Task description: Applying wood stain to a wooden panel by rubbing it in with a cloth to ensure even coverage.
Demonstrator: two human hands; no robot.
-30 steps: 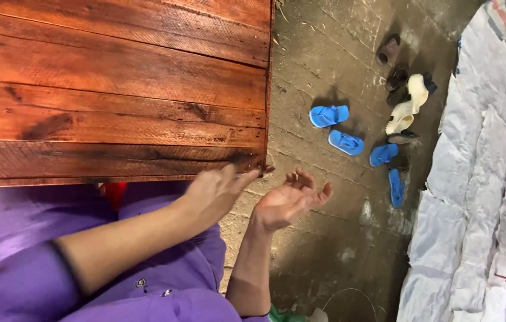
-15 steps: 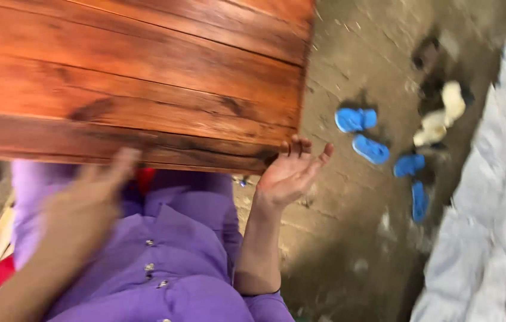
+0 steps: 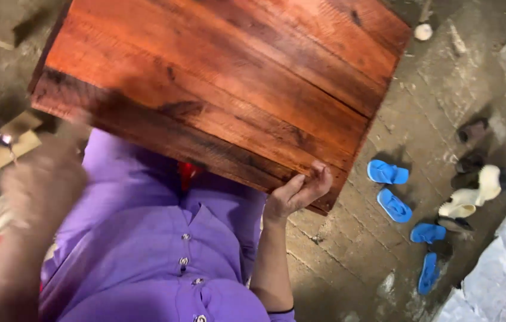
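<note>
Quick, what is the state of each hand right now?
Left hand: blurred, cannot be told.
Right hand: fingers curled on the edge of the reddish-brown wooden plank panel.

Looking down, I see reddish wooden tabletop [image 3: 223,83] filling upper centre of frame. Right hand [image 3: 296,194] grips its near corner, fingers curled over edge. Left hand [image 3: 41,185], blurred, at left, near board edge; grip unclear. Purple buttoned shirt [image 3: 157,250] below. Blue sandals [image 3: 391,189] scattered on concrete floor [image 3: 348,256], right.
</note>
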